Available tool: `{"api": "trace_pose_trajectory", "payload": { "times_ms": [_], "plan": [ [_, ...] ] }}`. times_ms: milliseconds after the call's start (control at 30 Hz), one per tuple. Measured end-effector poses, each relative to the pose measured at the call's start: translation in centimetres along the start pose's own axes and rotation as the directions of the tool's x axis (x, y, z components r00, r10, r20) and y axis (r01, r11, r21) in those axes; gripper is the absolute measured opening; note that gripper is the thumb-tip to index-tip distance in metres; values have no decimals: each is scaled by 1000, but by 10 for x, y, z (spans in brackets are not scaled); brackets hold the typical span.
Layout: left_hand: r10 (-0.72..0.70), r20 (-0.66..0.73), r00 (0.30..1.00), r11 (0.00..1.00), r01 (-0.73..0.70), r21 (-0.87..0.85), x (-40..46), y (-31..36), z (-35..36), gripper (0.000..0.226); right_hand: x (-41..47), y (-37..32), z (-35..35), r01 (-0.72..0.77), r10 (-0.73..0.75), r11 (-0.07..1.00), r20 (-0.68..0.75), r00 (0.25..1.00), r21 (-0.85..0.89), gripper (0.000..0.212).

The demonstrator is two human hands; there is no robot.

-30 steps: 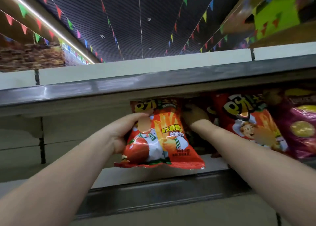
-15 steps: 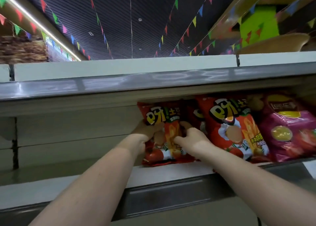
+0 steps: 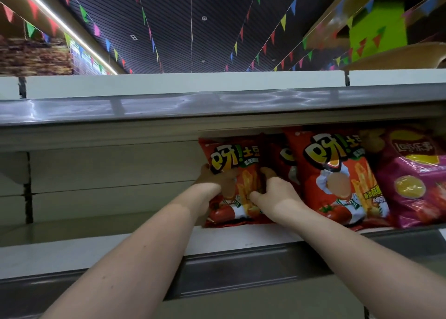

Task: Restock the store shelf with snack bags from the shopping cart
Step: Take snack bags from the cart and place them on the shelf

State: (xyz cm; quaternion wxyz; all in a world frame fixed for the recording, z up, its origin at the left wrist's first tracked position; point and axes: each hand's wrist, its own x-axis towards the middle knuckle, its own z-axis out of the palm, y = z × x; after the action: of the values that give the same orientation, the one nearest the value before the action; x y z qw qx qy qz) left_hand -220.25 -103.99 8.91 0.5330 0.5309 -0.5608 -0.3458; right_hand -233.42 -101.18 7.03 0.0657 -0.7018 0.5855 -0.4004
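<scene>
A red snack bag [image 3: 235, 157] with yellow lettering stands upright on the white shelf [image 3: 96, 251], under the shelf above. My left hand [image 3: 212, 180] grips its left side, thumb across the front. My right hand [image 3: 275, 193] holds its right edge, fingers curled behind it and thumb on the front. A second red bag [image 3: 335, 174] of the same kind stands just to the right, with another partly hidden between them. The shopping cart is out of view.
A magenta chip bag [image 3: 415, 181] stands at the far right of the shelf. The upper shelf edge [image 3: 217, 108] hangs low over the bags. The left stretch of the shelf holds nothing. Coloured pennant strings hang from the dark ceiling.
The red bag has gone from held out in front of the shelf to standing at the back beside the others. My right hand came over to its right edge.
</scene>
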Motion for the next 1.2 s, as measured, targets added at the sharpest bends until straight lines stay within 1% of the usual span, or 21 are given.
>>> {"api": "trace_pose_trajectory", "payload": {
  "times_ms": [33,67,167,267,367,433,533,567,633,733,833,1033,1100,1200],
  "plan": [
    [-7,-10,1000,1000,7,6,-1,1,0,95,-2,-1,-1,22,-23,999,-22,1000,-24,65],
    [6,-38,999,1000,-5,8,-1,1,0,93,-4,-2,-2,53,-55,997,-48,997,-50,65],
    [76,-178,981,997,-76,4,-4,3,-6,73,-11,-10,-6,153,-160,986,-102,982,-71,57],
    [157,-281,947,987,-158,19,-12,2,-18,59,-17,-23,-8,217,-218,976,-112,969,-23,47],
    [182,-348,920,983,-175,51,-24,4,-33,48,-22,-40,-4,272,-267,961,-89,959,41,36],
    [188,-403,896,982,-185,48,-34,4,-45,36,-24,-50,3,309,-305,948,-66,950,70,36],
    [202,-476,856,978,-203,49,-50,-2,-67,12,-25,-63,16,382,-382,917,-23,924,117,38],
    [212,-501,839,976,-209,62,-57,-5,-74,15,-26,-68,21,403,-406,903,-10,914,147,36],
    [233,-577,783,972,-200,121,-72,-13,-95,21,-31,-84,34,441,-459,867,24,888,232,32],
    [248,-669,700,969,-165,186,-97,-26,-130,14,-52,-115,55,483,-538,798,65,841,360,28],
    [238,-740,629,970,-116,214,-126,-39,-165,17,-77,-143,78,499,-605,732,105,789,464,27],
    [226,-834,504,969,-25,248,-193,-66,-250,15,-128,-212,124,505,-683,662,168,710,554,23],
    [197,-862,466,972,21,233,-221,-80,-281,17,-151,-239,142,509,-718,635,201,666,581,23],
    [154,-903,400,975,89,206,-264,-109,-334,11,-193,-282,174,509,-773,586,248,584,630,22]
  ]
}}
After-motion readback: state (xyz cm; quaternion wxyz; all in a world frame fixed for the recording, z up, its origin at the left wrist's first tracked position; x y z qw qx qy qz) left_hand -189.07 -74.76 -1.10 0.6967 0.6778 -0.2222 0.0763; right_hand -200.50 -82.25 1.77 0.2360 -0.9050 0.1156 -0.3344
